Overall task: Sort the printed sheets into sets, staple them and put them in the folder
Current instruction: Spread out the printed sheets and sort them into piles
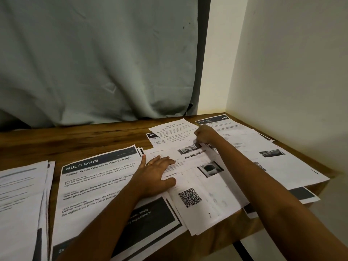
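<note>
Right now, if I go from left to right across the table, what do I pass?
Stack of sheets → MULTI-ROOM sheet → left hand → right hand, pinching a photo sheet → sheets by the wall.

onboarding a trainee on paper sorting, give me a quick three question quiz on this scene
1. True or false: the left hand lies flat on the sheets.
2. The heading on the large sheet left of that hand reads: A) MULTI-ROOM B) GARAGE C) LAUNDRY
3. What printed square does the near sheet, just right of the left wrist, carry?
Key: 1 true; 2 A; 3 a QR code.
</note>
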